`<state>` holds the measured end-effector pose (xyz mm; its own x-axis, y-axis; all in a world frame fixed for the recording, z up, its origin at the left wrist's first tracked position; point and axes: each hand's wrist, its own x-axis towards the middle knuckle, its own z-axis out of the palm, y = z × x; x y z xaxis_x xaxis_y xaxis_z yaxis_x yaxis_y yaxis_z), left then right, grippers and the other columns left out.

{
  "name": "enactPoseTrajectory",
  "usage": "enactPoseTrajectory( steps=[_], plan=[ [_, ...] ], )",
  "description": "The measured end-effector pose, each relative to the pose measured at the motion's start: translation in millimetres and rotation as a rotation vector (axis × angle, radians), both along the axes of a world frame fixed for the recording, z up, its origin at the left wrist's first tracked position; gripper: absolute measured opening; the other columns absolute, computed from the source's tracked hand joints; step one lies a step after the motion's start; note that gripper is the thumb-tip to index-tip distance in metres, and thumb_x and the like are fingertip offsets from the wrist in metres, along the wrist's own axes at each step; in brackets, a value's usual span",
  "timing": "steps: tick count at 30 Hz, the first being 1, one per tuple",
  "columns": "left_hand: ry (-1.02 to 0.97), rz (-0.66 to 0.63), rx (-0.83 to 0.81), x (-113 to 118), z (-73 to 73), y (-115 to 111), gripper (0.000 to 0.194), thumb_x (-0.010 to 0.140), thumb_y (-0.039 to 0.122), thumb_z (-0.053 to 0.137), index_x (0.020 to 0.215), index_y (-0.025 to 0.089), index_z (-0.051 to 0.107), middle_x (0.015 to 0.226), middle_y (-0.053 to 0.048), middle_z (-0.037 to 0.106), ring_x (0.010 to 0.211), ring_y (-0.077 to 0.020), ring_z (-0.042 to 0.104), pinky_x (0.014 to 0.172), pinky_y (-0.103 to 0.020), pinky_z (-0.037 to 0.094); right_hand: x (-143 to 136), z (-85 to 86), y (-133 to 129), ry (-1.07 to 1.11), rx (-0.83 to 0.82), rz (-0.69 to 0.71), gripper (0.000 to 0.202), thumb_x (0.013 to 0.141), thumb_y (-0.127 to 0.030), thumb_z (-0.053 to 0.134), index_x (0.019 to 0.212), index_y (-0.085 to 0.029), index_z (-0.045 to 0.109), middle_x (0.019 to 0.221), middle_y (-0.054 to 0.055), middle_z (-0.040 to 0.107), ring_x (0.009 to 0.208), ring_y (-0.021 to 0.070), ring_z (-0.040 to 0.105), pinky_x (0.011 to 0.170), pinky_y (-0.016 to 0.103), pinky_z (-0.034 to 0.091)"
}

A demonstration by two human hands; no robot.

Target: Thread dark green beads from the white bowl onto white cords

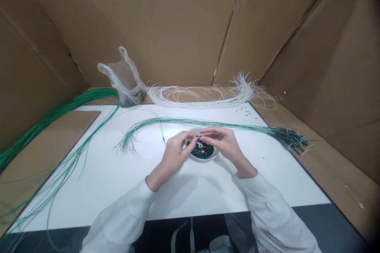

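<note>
Head view: brown cardboard walls (184, 27) close off the far, left and right sides. Between them lies a white work surface (113, 182), with my white sleeves (118, 217) reaching over its near edge. Long green strands (59, 114) sweep along the left side, trailing to the near corner. At the far side rests a curved bundle of white strands (202, 105), its bushy end to the right. Nearer, a second green bundle (192, 121) stretches across, dark toward its right end. A plastic bag (130, 87) stands far left. My right hand (227, 142) is partly open, thumb and fingers reaching left; I cannot tell whether it grips anything. My left hand (175, 152) pinches a thin strand (161, 126) between thumb and forefinger. Both hands' fingertips nearly meet above a white bowl (217, 152), which holds small dark pieces (204, 152). A few tiny dark bits (246, 112) lie scattered at far right.
</note>
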<state>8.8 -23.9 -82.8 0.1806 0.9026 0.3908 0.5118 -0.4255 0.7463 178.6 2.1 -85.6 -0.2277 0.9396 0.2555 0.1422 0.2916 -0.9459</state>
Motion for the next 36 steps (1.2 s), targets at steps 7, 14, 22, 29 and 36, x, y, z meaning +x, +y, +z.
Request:
enactPoseTrajectory(
  steps=[7,14,22,29,36],
  plan=[
    [-0.001,-0.002,-0.016,0,0.3,0,0.016,0.081,0.027,0.047,0.076,0.017,0.059,0.072,0.000,0.061,0.055,-0.0089,0.045,0.054,-0.021,0.036,0,-1.8,0,0.003,0.002,-0.003,0.022,0.063,-0.031,0.069,0.080,-0.018,0.067,0.079,0.006,0.069,0.074,0.0200,0.065,0.064,0.030,0.053],
    [0.030,-0.008,0.006,0,-2.0,0,0.015,0.082,0.026,0.047,0.076,0.017,0.058,0.074,-0.001,0.061,0.058,-0.0094,0.047,0.057,-0.021,0.037,0,-0.8,-1,-0.048,0.033,-0.001,0.021,0.064,-0.031,0.068,0.081,-0.018,0.068,0.081,0.006,0.069,0.074,0.0197,0.065,0.067,0.031,0.052],
    [-0.011,-0.040,-0.032,1,-2.0,0,0.018,0.083,0.029,0.045,0.078,0.017,0.058,0.075,-0.001,0.061,0.058,-0.0099,0.047,0.059,-0.022,0.038,0,0.0,-1,-0.076,0.042,0.003,0.020,0.066,-0.029,0.067,0.082,-0.017,0.068,0.083,0.006,0.069,0.075,0.0193,0.065,0.068,0.030,0.052],
    [-0.250,-0.040,-0.149,-2,-3.5,2,0.025,0.079,0.013,0.040,0.102,0.017,0.049,0.094,-0.004,0.056,0.069,-0.0107,0.050,0.063,-0.022,0.040,0,-1.7,1,0.004,-0.002,-0.048,0.022,0.062,-0.028,0.070,0.079,-0.016,0.067,0.078,0.006,0.069,0.070,0.0178,0.065,0.063,0.028,0.052],
    [-0.287,-0.081,-0.137,-1,-9.9,5,0.017,0.081,0.019,0.044,0.098,0.018,0.048,0.081,-0.002,0.051,0.074,-0.0120,0.051,0.067,-0.022,0.043,1,0.8,2,0.020,-0.035,-0.065,0.023,0.061,-0.029,0.070,0.079,-0.015,0.066,0.077,0.006,0.069,0.068,0.0169,0.064,0.060,0.027,0.052]
  ],
)
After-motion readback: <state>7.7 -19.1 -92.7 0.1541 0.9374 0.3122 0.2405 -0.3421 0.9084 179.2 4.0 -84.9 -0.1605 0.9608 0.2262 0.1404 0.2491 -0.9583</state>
